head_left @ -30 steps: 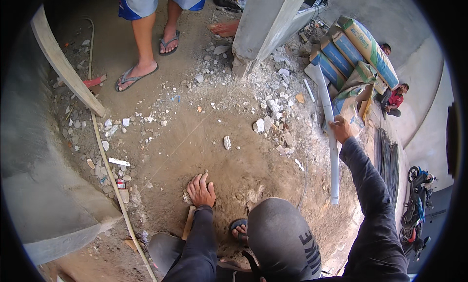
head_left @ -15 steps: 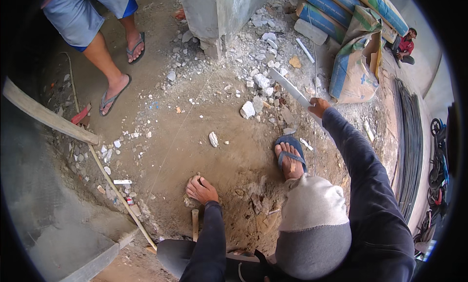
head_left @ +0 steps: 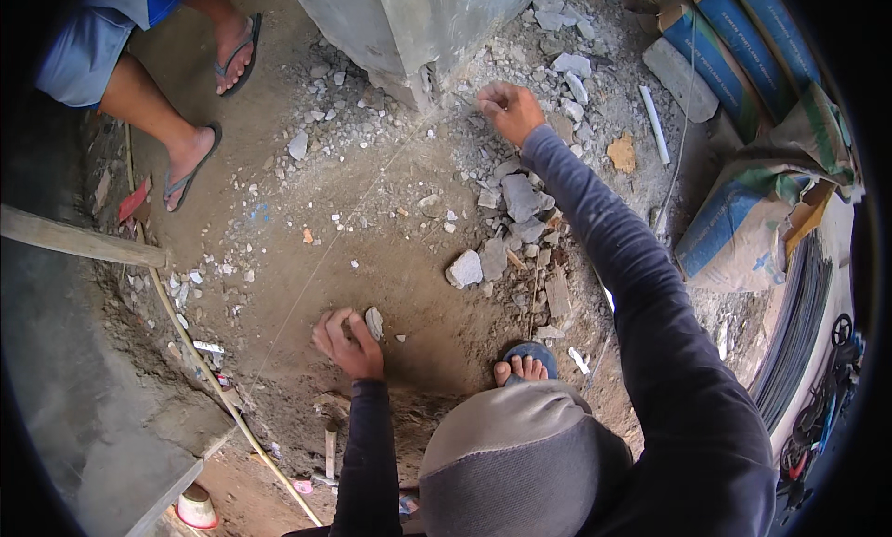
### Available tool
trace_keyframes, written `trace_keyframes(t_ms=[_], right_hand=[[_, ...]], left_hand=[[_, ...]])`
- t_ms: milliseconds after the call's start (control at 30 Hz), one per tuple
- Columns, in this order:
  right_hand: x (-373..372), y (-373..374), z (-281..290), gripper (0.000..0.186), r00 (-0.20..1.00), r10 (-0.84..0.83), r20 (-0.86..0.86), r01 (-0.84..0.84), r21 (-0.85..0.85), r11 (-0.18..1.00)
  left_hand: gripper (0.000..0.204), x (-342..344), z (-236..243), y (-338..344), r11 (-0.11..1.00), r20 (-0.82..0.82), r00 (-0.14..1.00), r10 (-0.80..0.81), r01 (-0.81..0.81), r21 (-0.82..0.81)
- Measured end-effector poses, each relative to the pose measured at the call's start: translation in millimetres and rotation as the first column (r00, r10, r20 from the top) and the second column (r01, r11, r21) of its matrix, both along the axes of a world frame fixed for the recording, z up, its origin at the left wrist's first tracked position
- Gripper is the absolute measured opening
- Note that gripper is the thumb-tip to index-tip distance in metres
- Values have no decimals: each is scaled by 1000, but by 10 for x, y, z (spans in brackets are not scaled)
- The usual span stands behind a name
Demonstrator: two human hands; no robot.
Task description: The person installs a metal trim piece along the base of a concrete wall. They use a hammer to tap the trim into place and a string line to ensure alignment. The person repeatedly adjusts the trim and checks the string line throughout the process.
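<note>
Right hand point(head_left: 511, 114) beside grey angular concrete column point(head_left: 395, 40), left hand point(head_left: 351, 345) well off it; fingers curled, grips indeterminable. Avoid snagging thin pale string point(head_left: 375, 189).

The place is a building site: a rough concrete column point(head_left: 409, 26) stands on bare earth point(head_left: 358, 244) strewn with chunks of rubble point(head_left: 522, 199), and stacked cement bags point(head_left: 711, 68), a torn paper sack point(head_left: 729, 235) and bundled dark rods point(head_left: 794, 328) lie to the right.

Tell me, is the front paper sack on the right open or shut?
Open: the paper sack gapes at one end, baring its brown inside.
</note>
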State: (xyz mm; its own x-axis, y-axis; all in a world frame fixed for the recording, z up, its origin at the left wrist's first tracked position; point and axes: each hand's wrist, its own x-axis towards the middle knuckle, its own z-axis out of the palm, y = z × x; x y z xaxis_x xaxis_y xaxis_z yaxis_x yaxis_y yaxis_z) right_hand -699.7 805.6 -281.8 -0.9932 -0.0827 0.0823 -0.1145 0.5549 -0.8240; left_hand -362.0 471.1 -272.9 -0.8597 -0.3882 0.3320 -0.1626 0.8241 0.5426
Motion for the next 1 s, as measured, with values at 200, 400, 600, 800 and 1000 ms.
trace_keyframes(t_ms=[200,400,600,800,1000], right_hand=[[-312,-440,-421,21,997,-21,80,36,-195,980],[-390,-426,-507,22,998,-21,58,35,-250,968],[-394,-400,-469,23,995,-39,93,60,-240,969],[-388,-469,-446,23,986,-110,128,135,-208,969],[-452,-407,-437,17,994,25,104,0,-231,973]], left_hand=[[20,-1910,-19,880,968,-29,970,-243,240,-74],[23,-2786,-144,1345,965,-13,972,-234,231,-125],[18,-3045,-360,1343,974,34,975,-217,215,74],[13,-3093,-391,1393,969,5,980,-197,194,153],[12,-3160,-423,1464,976,3,987,-162,160,147]])
